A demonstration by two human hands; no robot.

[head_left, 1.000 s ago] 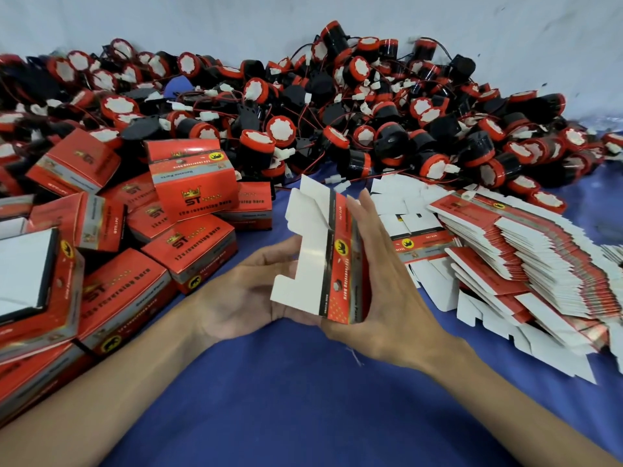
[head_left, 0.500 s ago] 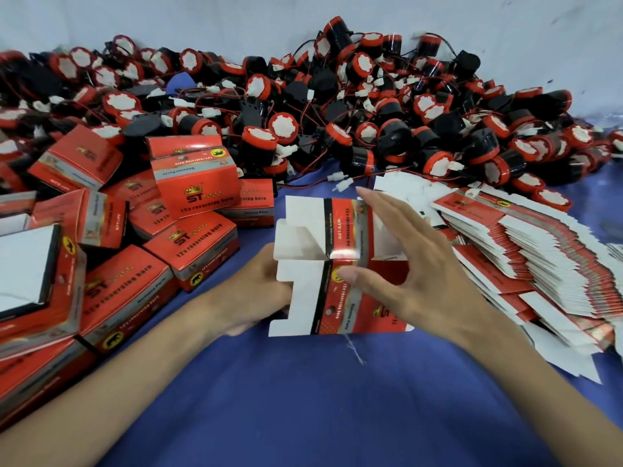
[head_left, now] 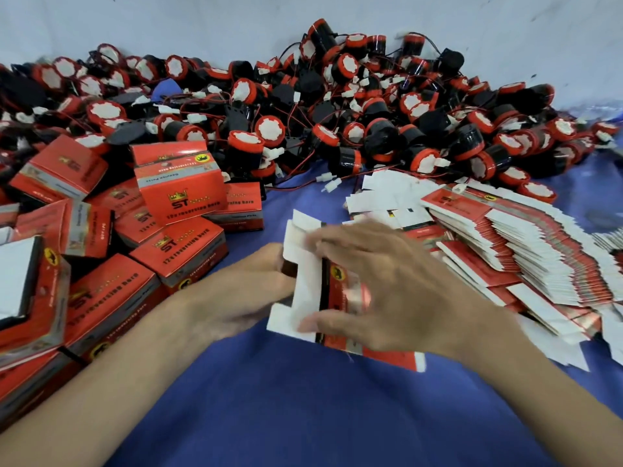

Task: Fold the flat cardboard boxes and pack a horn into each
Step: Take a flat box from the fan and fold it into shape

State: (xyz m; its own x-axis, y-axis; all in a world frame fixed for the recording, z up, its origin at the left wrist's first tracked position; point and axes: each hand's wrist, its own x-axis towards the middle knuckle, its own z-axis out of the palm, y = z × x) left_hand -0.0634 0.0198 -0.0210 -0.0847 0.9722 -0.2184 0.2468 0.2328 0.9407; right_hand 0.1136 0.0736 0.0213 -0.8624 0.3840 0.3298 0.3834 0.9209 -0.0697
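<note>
Hands meet low in the middle of the view, both on one half-folded cardboard box (head_left: 305, 291). The left hand (head_left: 242, 291) comes in from the left and grips that side, fingertips tucked out of sight behind the white flaps. The right hand (head_left: 387, 288) lies over the red printed side, fingers spread wide and fairly straight, thumb low by the bottom flap. It is blurred, so I cannot tell whether every finger touches the card. White flaps point left; the red panel runs under the right palm toward the lower right. Whether the box rests on the desk (head_left: 303, 416) or is held just off its blue cloth cover, I cannot tell.

Just right of the hands lies a long fanned stack of flat boxes (head_left: 526, 261), red and white, overlapping one another.

On the left is a heap of folded boxes (head_left: 178, 193), red, closed, lying at odd angles, one sitting tilted on top.

Behind, against the pale wall (head_left: 505, 28), is a big pile of horns (head_left: 337, 123). They have black bodies, red rims and white faces, with red and black wires and white plugs tangled through.
</note>
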